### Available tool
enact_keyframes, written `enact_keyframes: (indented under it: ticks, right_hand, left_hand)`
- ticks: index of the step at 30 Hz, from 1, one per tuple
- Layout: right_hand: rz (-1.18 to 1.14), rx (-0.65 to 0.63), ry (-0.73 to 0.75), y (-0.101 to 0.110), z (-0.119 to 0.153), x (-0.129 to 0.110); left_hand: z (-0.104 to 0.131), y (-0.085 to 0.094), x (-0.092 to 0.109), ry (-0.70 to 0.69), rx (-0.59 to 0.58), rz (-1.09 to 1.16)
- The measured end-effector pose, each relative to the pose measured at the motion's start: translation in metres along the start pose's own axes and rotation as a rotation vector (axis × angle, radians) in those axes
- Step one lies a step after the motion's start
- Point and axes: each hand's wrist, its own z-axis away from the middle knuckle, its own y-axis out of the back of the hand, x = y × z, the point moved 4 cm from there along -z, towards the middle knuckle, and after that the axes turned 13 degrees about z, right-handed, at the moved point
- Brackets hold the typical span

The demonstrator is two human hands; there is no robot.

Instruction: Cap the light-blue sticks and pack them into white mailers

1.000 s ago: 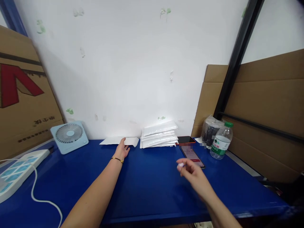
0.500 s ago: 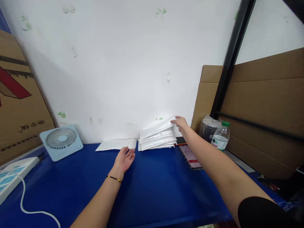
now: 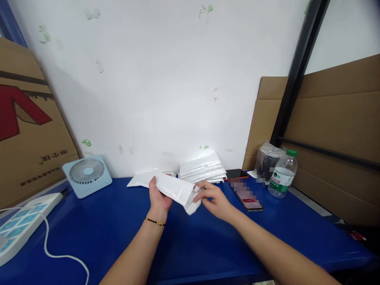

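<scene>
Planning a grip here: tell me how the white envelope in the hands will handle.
The envelope is probably floppy: its end bends and creases at the right hand. Its glossy surface suggests it may slip, and its flat shape hints at little weight.

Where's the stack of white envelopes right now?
In the head view, the stack of white envelopes is just right of centre at the back of the blue table, left of the orange-edged phone and beyond the right hand.
</scene>
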Motion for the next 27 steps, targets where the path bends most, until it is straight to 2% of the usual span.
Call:
enact_keyframes:
  ticks: [2,3,4,6,8,10,15,21,24,27]
  right_hand:
    - [-0.359,0.369,-0.361,-0.012,0.012,0.03]
    - [-0.579,0.441,-0.549,-0.024,0.017,0.043]
    - [-0.786,0.465,-0.719,-0.038,0.02,0.052]
    - [-1.103,0.458,-0.944,-0.059,0.022,0.061]
    - [-1.264,0.467,-1.043,-0.068,0.019,0.066]
    - [-1.313,0.512,-1.096,-0.068,0.018,0.073]
    - [-1.238,0.585,-1.156,-0.063,0.022,0.084]
    - [-0.734,0.391,-1.066,-0.058,0.022,0.084]
    - [-0.367,0.391,-1.013,-0.042,0.024,0.092]
    - [-0.151,0.406,-0.985,-0.019,0.029,0.103]
  left_hand:
    - [0.0,-0.007,0.003,-0.157,-0.004,-0.017]
    - [0.002,-0.012,0.001,-0.227,-0.021,-0.04]
    - [0.005,-0.018,-0.003,-0.29,-0.051,-0.076]
    - [0.015,-0.031,-0.015,-0.394,-0.137,-0.18]
    - [0.027,-0.041,-0.029,-0.46,-0.232,-0.283]
    - [0.038,-0.049,-0.04,-0.491,-0.309,-0.354]
    - [0.052,-0.057,-0.05,-0.556,-0.409,-0.452]
    - [0.048,-0.052,-0.044,-0.619,-0.374,-0.373]
    - [0.043,-0.046,-0.031,-0.666,-0.344,-0.36]
    - [0.038,-0.038,-0.008,-0.733,-0.297,-0.338]
